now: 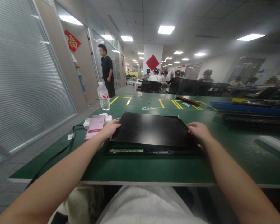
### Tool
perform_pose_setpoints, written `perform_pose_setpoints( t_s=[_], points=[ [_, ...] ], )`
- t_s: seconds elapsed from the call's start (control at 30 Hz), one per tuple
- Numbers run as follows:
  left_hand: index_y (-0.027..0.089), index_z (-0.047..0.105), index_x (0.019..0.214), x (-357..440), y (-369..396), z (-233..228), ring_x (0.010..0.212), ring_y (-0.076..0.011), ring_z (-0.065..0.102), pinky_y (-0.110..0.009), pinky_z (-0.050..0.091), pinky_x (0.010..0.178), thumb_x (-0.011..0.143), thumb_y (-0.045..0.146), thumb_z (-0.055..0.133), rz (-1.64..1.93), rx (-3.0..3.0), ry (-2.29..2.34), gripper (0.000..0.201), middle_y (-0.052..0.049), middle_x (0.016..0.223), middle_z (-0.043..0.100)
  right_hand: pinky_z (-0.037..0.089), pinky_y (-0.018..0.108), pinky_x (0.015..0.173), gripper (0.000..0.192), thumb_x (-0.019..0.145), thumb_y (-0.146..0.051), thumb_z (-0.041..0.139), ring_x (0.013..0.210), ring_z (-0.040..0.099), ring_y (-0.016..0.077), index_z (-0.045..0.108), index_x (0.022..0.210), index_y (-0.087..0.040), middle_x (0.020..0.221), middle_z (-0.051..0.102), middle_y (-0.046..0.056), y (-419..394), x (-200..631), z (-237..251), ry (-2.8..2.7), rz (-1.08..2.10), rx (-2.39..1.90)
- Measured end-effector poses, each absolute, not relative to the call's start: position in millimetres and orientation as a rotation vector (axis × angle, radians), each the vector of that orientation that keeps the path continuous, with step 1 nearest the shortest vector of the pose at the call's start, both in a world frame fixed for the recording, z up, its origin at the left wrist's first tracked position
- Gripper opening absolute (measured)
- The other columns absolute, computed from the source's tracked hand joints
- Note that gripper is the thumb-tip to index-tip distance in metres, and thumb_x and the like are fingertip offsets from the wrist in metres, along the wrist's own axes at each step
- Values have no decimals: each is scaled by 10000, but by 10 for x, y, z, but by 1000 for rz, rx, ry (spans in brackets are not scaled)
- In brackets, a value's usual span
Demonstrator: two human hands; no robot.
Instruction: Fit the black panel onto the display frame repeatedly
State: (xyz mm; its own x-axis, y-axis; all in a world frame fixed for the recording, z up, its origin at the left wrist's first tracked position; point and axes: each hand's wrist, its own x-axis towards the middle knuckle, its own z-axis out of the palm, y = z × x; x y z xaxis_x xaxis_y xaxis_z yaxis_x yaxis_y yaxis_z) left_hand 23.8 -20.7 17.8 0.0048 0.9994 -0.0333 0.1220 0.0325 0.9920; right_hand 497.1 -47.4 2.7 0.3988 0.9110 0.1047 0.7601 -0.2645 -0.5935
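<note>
On green workbench, both the left hand and right hand grip the black panel edges; better to lift it evenly above its frame.

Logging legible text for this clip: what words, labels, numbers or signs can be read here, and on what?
"福": gold character on the red diamond sign on the left wall.
Red diamond on the pillar: its dark character is too blurred to read.
Water bottle: the red label's print is too small.
Phone beside the left hand: screen blurred out.
White sticker on the green table: unreadable.
Black panel under the right hand: no text.
</note>
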Motion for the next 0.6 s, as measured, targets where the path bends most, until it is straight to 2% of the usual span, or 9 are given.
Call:
perform_pose_setpoints(
  t_s=[0.13, 0.3, 0.5, 0.6],
  points=[
    [159, 758, 931, 237, -207, 179, 588, -223, 689, -289, 516, 577, 637, 214, 722, 1133, 1318, 1365, 302, -27, 636, 737, 488, 243, 648, 331, 771, -214, 571, 665, 676, 154, 767, 1037, -192, 748, 747, 32, -505, 4932, 59, -1426, 324, -2109],
    [190, 782, 894, 249, -221, 191, 717, -257, 724, -321, 551, 687, 621, 252, 758, 1219, 1314, 1371, 281, -27, 700, 764, 488, 234, 640, 323, 767, -219, 576, 666, 678, 152, 766, 1025, -187, 756, 750, 37, -505, 4939, 50, -1416, 344, -2084],
    [188, 788, 883, 219, -213, 198, 874, -275, 727, -344, 547, 819, 606, 227, 761, 1255, 1300, 1363, 281, -58, 873, 792, 491, 241, 642, 320, 764, -222, 581, 654, 673, 152, 768, 1022, -197, 759, 749, 35, -507, 4939, 49, -1411, 347, -2092],
    [192, 782, 822, 176, -178, 173, 992, -316, 707, -375, 531, 886, 593, 235, 777, 1247, 1391, 1383, 233, -84, 948, 787, 489, 239, 634, 324, 768, -220, 576, 649, 673, 151, 764, 1031, -196, 769, 751, 37, -510, 4933, 57, -1402, 363, -2096]
  ],
)
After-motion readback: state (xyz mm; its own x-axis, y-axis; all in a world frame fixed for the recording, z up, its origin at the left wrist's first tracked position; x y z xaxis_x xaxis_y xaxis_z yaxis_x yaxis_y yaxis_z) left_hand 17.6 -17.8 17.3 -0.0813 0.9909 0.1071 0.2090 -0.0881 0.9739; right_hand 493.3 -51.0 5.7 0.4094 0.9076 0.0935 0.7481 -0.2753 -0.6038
